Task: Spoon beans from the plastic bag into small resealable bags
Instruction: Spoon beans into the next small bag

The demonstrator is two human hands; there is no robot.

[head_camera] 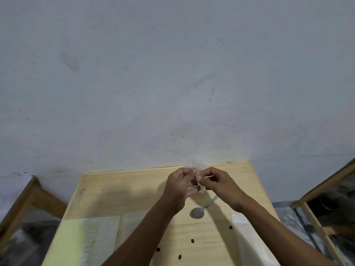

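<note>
While the spoon [197, 212] lies idle on the desk [123, 191] at lower centre, we pinch a small resealable bag [197, 170] between left hand [179, 186] and right hand [217, 182], each grip clamped on its mouth, probably to open it.

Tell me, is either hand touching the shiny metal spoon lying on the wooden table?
Apart. In the head view the metal spoon lies on the table, while both hands pinch a small clear bag above it.

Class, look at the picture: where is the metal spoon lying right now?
The spoon lies on the wooden table, right of centre in the head view, just below both hands and between the two forearms.
</note>
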